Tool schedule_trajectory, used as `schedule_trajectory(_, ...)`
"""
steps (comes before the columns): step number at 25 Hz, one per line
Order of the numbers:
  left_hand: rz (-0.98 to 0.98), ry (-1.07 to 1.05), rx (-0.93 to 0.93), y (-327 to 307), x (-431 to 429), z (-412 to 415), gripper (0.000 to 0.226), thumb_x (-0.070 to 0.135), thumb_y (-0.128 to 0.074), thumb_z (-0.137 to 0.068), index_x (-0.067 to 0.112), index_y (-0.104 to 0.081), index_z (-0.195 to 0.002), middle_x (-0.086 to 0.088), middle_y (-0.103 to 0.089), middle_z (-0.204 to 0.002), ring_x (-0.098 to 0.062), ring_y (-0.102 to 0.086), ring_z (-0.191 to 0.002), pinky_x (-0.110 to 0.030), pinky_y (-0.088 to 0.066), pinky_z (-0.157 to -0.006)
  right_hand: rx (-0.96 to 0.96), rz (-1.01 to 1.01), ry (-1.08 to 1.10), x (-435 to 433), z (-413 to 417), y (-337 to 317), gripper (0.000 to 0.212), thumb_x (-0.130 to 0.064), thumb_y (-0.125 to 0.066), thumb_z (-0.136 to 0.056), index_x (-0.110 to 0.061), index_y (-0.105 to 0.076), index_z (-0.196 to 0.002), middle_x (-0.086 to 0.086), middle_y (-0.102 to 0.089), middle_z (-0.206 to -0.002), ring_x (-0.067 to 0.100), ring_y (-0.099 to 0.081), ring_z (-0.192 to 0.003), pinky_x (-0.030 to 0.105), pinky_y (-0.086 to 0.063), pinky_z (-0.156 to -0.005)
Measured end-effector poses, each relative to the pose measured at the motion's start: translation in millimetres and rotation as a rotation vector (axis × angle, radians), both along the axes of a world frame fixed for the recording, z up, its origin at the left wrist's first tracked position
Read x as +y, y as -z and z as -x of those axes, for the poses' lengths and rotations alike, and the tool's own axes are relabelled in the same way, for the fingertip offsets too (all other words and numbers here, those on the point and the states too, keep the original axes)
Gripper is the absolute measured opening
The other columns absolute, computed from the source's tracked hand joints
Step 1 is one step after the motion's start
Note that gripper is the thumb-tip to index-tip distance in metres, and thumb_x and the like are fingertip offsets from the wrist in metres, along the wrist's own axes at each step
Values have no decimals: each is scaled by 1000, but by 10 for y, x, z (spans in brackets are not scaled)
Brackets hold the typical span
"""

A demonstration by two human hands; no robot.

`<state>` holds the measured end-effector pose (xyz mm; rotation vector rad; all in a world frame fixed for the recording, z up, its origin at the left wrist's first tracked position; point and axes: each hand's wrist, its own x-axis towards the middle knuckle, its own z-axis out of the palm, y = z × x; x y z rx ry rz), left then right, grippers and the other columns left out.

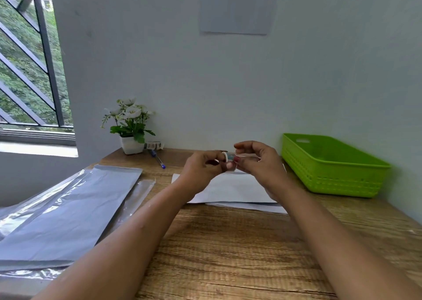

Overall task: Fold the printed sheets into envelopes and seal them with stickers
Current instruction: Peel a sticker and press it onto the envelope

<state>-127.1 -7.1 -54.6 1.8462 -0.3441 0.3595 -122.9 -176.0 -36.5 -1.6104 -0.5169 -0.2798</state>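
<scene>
A small roll of stickers (229, 157) is held up above the table between both hands. My left hand (202, 168) grips the roll from the left. My right hand (258, 162) pinches its loose end from the right. Under the hands lies a white folded sheet (230, 189) on top of other white sheets (255, 206). A second sticker roll (153, 145) stands at the back, beside the flower pot.
A green plastic basket (331, 165) stands at the right by the wall. Clear sleeves with grey paper (68, 208) lie at the left. A potted white flower (131, 126) and a blue pen (158, 159) sit at the back of the wooden table (228, 254).
</scene>
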Motion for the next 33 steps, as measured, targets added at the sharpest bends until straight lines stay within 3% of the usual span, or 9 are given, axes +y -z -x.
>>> schedule_trajectory(4, 83, -18, -15, -16, -28, 21, 4, 19, -70, -84, 16, -71, -87, 2, -62, -114, -18, -62, -98, -26, -48, -84, 83, -77, -62, 23, 27, -12, 30, -1, -73, -77, -22, -65, -98, 4, -64, -105, 19, -66, -97, 31, -56, -82)
schedule_trajectory(6, 69, -45, -43, -20, -39, 30, 9, 23, -67, -86, 16, -72, -88, 0, -57, -108, -13, -57, -88, -23, -44, -76, 45, -22, -40, 26, 54, -20, 32, -5, -76, -74, -23, -65, -98, 1, -68, -103, 14, -68, -93, 27, -56, -80)
schedule_trajectory(10, 69, 17, -2, -56, -58, 128, 11, 24, -60, -91, 27, -67, -83, 9, -62, -76, -12, -51, -75, -28, -42, -72, -24, 23, 1, 27, 92, -47, 25, -6, -77, -73, -20, -68, -92, -1, -73, -94, 8, -71, -84, 17, -54, -72)
schedule_trajectory(14, 36, 37, 19, -76, -87, 163, 12, 18, -61, -91, 29, -64, -88, 8, -68, -83, -7, -56, -78, -23, -42, -66, -91, 73, 105, 26, 62, -37, 13, -11, -75, -78, -20, -71, -86, 1, -74, -89, 13, -71, -82, 26, -56, -79)
schedule_trajectory(17, 67, -2, 16, -85, -112, 172, 11, 15, -61, -91, 25, -65, -91, 8, -68, -82, -3, -58, -75, -17, -43, -59, -296, 277, 233, 30, 75, -30, 8, -12, -72, -81, -15, -73, -88, -1, -71, -89, 10, -70, -79, 22, -56, -75)
schedule_trajectory(20, 146, -28, -18, -102, -130, 194, 10, 10, -61, -91, 17, -66, -97, 7, -67, -79, 7, -59, -63, -5, -42, -53, -392, 323, 277, 55, 106, -25, 10, -15, -74, -79, -12, -74, -88, 0, -69, -87, 8, -68, -78, 18, -55, -70)
schedule_trajectory(26, 253, -34, -21, -123, -142, 223, 12, 7, -63, -89, 19, -66, -91, 2, -69, -79, 10, -61, -61, -3, -42, -53, -441, 332, 328, 111, 103, 21, 4, -12, -73, -79, -13, -73, -83, 2, -70, -79, 13, -67, -74, 36, -57, -70)
schedule_trajectory(33, 262, -29, -21, -149, -157, 237, 12, 7, -61, -90, 13, -67, -98, 1, -67, -82, 10, -59, -60, -3, -42, -53, -357, 219, 278, 121, 112, 11, 8, -9, -68, -84, -17, -71, -84, 0, -72, -76, 14, -69, -72, 42, -59, -73)
